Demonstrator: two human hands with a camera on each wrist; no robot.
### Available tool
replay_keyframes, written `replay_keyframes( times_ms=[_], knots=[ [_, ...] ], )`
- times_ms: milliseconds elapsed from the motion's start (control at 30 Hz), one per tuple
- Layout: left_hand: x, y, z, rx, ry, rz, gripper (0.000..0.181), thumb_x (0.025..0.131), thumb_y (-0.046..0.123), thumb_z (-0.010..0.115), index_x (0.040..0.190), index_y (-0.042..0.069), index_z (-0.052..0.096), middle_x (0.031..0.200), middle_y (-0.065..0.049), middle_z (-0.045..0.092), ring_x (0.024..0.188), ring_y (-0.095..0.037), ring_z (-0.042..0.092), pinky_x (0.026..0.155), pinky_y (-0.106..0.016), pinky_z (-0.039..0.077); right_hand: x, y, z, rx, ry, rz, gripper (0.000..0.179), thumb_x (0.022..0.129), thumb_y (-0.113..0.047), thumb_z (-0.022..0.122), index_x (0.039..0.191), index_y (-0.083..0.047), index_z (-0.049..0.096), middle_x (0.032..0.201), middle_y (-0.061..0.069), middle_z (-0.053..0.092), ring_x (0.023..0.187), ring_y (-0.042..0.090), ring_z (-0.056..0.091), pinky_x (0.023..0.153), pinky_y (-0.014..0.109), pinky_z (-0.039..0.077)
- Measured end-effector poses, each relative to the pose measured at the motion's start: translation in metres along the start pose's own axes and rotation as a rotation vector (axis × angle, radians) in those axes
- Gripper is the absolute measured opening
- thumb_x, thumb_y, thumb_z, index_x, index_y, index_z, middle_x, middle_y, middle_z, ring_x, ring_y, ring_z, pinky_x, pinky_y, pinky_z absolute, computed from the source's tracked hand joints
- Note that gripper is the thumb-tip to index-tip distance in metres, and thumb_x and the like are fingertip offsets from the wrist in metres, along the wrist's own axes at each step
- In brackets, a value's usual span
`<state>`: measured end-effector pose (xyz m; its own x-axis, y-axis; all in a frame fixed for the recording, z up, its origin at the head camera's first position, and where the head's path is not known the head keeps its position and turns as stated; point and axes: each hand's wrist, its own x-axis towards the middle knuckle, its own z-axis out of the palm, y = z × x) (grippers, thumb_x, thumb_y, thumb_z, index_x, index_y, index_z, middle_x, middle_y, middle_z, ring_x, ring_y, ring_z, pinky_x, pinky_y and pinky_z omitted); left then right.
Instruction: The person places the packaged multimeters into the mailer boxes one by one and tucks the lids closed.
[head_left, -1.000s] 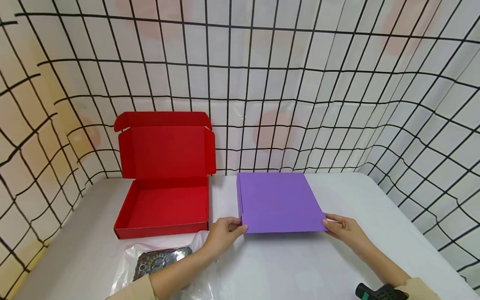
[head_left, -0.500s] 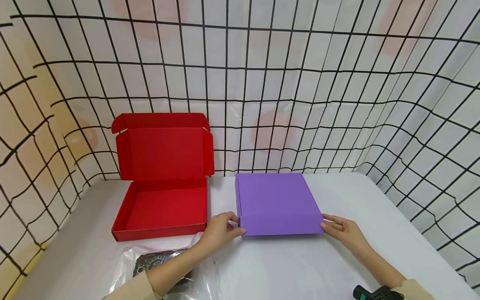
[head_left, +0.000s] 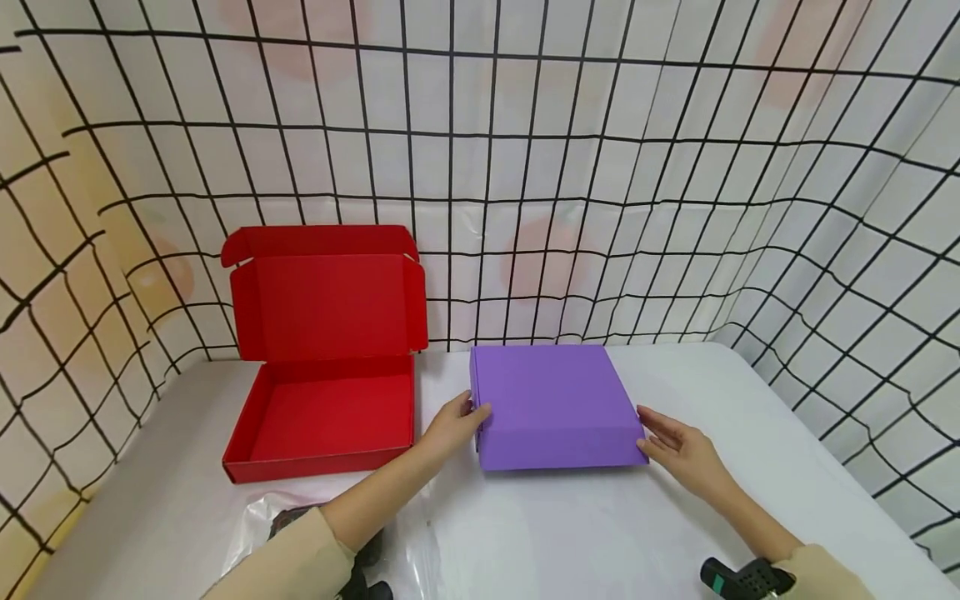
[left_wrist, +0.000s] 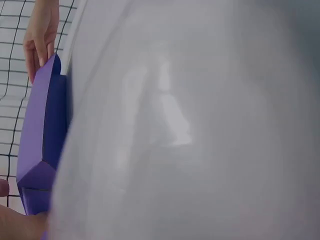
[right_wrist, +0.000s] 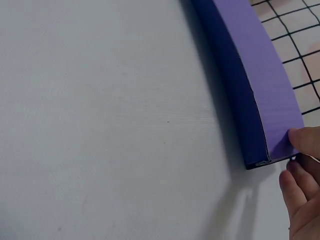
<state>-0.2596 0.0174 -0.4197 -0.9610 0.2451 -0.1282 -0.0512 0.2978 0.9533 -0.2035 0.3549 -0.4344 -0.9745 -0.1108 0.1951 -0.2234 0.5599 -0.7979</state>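
A closed purple cardboard box [head_left: 555, 400] lies on the white table, right of centre in the head view. My left hand [head_left: 453, 421] holds its left side, with the thumb on the top edge and the fingers down the side. At the right side my right hand [head_left: 686, 454] has its thumb at the front corner. In the right wrist view that thumb touches the top of the purple box [right_wrist: 265, 75] while the fingers of the right hand [right_wrist: 307, 185] curl beside its end. The left wrist view shows the box's shaded front face [left_wrist: 55, 115].
An open red cardboard box [head_left: 322, 467] stands to the left, its lid [head_left: 326, 304] raised against the black grid wall. In front of it lies a clear plastic bag [head_left: 251, 529] with a dark item, mostly hidden by my left sleeve [head_left: 300, 558].
The purple lid's front has come down and the box now looks closed. My left hand has slid back along its left side; my right hand has shifted slightly back too.
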Motion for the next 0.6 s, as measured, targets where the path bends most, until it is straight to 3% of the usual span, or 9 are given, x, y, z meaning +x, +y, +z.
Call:
replay_keyframes(
  times_ms=[100, 267, 333, 433, 500, 600],
  knots=[
    [0.011, 0.002, 0.005, -0.059, -0.016, -0.018, 0.055, 0.094, 0.016, 0.051, 0.14, -0.007, 0.03, 0.137, -0.025, 0.041, 0.127, -0.035, 0.041, 0.103, -0.046, 0.035, 0.002, -0.001, -0.002, 0.014, -0.024, 0.009, 0.053, 0.089, -0.011, 0.061, 0.132, 0.01, 0.041, 0.131, 0.032, 0.043, 0.105, -0.014, 0.043, 0.079, 0.009, 0.045],
    [0.015, -0.009, 0.008, -0.048, 0.006, -0.026, 0.056, 0.093, 0.016, 0.053, 0.141, -0.004, 0.031, 0.137, -0.024, 0.043, 0.126, -0.035, 0.042, 0.102, -0.046, 0.036, 0.002, -0.001, 0.001, 0.046, -0.02, 0.039, 0.053, 0.087, -0.008, 0.062, 0.132, 0.011, 0.041, 0.131, 0.031, 0.043, 0.106, -0.01, 0.046, 0.079, 0.011, 0.047],
    [0.015, -0.011, 0.009, -0.042, 0.004, -0.027, 0.057, 0.093, 0.017, 0.054, 0.141, -0.004, 0.031, 0.137, -0.024, 0.042, 0.127, -0.034, 0.042, 0.102, -0.046, 0.036, 0.003, -0.001, 0.0, 0.014, -0.02, 0.041, 0.053, 0.087, -0.009, 0.063, 0.132, 0.01, 0.042, 0.13, 0.03, 0.045, 0.109, -0.001, 0.05, 0.079, 0.012, 0.047],
    [0.015, -0.011, 0.008, -0.034, 0.0, -0.02, 0.057, 0.093, 0.018, 0.054, 0.14, -0.005, 0.031, 0.136, -0.025, 0.042, 0.126, -0.034, 0.042, 0.101, -0.045, 0.037, 0.005, 0.0, -0.002, -0.085, -0.01, -0.019, 0.052, 0.086, -0.011, 0.064, 0.131, 0.009, 0.045, 0.127, 0.029, 0.049, 0.111, 0.009, 0.052, 0.08, 0.011, 0.046],
    [0.014, -0.01, 0.007, -0.034, -0.006, -0.019, 0.057, 0.093, 0.018, 0.054, 0.14, -0.005, 0.031, 0.136, -0.025, 0.042, 0.126, -0.034, 0.043, 0.101, -0.045, 0.037, 0.006, 0.001, -0.002, -0.181, 0.016, -0.108, 0.049, 0.084, -0.01, 0.067, 0.127, 0.007, 0.05, 0.124, 0.026, 0.054, 0.111, 0.011, 0.053, 0.08, 0.011, 0.047],
    [0.014, -0.012, 0.005, -0.042, -0.01, -0.022, 0.059, 0.092, 0.02, 0.056, 0.14, -0.004, 0.032, 0.137, -0.023, 0.043, 0.126, -0.034, 0.043, 0.1, -0.044, 0.038, 0.008, 0.006, -0.001, -0.285, 0.061, -0.24, 0.044, 0.08, -0.007, 0.07, 0.121, 0.004, 0.058, 0.12, 0.02, 0.059, 0.109, -0.002, 0.051, 0.079, 0.014, 0.048]
  ],
)
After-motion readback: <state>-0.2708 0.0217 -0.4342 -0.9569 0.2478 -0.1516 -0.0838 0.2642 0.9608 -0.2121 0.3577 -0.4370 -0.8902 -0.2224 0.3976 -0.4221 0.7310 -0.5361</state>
